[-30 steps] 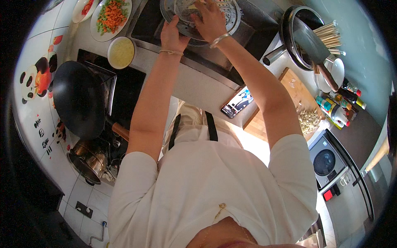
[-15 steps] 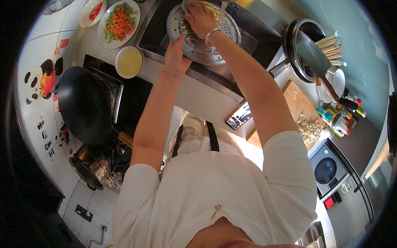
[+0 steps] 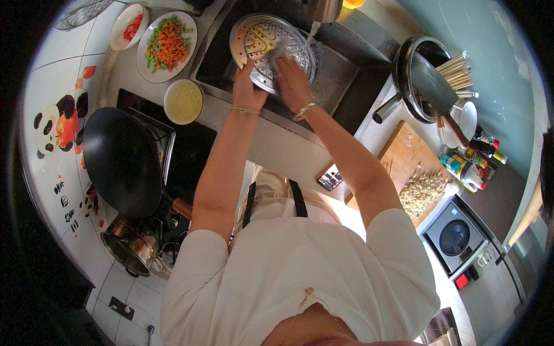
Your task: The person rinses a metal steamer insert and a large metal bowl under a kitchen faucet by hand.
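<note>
Over the sink (image 3: 346,75), my left hand (image 3: 249,86) grips the near rim of a round metal steamer tray (image 3: 259,37) full of punched holes. The tray is tilted, its holed face up. My right hand (image 3: 293,83) is closed on a greyish scouring pad (image 3: 278,51) and presses it to the tray's right half; motion blurs the pad and fingertips. Water runs from the tap (image 3: 324,9) onto the tray's right edge.
Left of the sink stand a plate of diced carrot and greens (image 3: 167,46), a bowl of pale yellow liquid (image 3: 183,102) and a black wok (image 3: 122,161). To the right are a pan with a cleaver (image 3: 430,81), chopsticks (image 3: 459,75), a chopping board (image 3: 404,147) and several bottles (image 3: 467,167).
My right hand and the pad have come nearer to me across the tray, from its far side. The tray has shifted slightly left and tilted, showing more of the sink and the tap.
</note>
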Motion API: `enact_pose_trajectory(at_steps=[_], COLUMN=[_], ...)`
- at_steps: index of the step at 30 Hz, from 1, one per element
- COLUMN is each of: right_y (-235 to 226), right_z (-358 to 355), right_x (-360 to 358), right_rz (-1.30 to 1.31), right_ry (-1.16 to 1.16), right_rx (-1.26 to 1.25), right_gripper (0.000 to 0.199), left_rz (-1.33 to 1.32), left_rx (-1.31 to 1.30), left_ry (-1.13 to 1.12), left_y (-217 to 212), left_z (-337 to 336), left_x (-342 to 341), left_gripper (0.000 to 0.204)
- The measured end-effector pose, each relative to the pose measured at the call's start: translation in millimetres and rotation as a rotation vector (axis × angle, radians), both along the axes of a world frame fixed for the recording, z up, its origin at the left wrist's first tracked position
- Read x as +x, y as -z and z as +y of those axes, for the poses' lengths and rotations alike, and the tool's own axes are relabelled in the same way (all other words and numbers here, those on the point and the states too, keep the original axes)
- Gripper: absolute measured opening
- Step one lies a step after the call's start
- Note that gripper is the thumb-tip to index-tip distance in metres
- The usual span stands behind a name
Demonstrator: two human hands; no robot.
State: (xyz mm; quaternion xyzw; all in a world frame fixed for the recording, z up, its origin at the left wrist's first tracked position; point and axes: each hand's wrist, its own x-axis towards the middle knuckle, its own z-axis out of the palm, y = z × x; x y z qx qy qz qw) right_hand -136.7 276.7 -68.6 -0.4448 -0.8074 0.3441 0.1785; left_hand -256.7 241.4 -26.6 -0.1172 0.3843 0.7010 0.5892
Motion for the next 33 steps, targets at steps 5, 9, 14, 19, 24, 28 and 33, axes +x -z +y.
enact_pose_trajectory(at_steps=[5,9,14,19,24,28,33], right_y=[-34.2,-33.2,26.9,32.7,-29.4,-33.1,-23.9], right_z=[-12.0,-26.4,-1.4,28.2,-13.6,-1.0,37.5], right_x=[-35.9,-8.5,37.9,35.4,-2.6,-21.2,-48.4], right_rz=[0.138,0.113,0.359,0.465,0.098,0.314,0.002], right_ry=[-0.085,-0.119,0.242,0.447,0.118,0.011,-0.14], right_rx=[-0.032,-0.023,-0.162,-0.144,0.065,-0.143,0.266], right_gripper=[0.032,0.027,0.027,0.015,0.017,0.035,0.041], left_rz=[-0.017,0.02,-0.073,-0.051,-0.01,-0.002,-0.09], left_rx=[-0.011,-0.045,0.096,0.094,0.018,-0.051,0.028], left_ry=[0.049,-0.003,0.023,0.039,0.046,0.136,0.204], left_y=[11.5,-1.0,-6.1,-8.6,-12.6,-17.4,4.3], left_z=[1.7,1.8,-1.1,1.1,6.1,0.6,-11.9], left_x=[-8.7,-20.8,-23.5,-12.8,-8.1,1.9,4.5], left_gripper=[0.041,0.043,0.044,0.044,0.043,0.044,0.045])
